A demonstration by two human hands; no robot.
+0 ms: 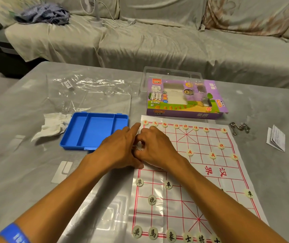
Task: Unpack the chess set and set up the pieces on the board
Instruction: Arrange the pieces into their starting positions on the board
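board (pixel 208 174): flat paper sheet, red grid | pieces (pixel 168 185): cream discs, red far rows, black near rows

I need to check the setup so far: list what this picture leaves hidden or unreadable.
- Head view: the right hand and left hand cover the board's left middle; any pieces beneath are hidden.
- Head view: whether the fingers pinch a piece cannot be told.
- Head view: the near row is cut off by the bottom edge.
- Head view: print on the folded leaflet is too small.

One head cam, looking forward and down at my table (pixel 35 106); sofa (pixel 157 41) fills upper frame.
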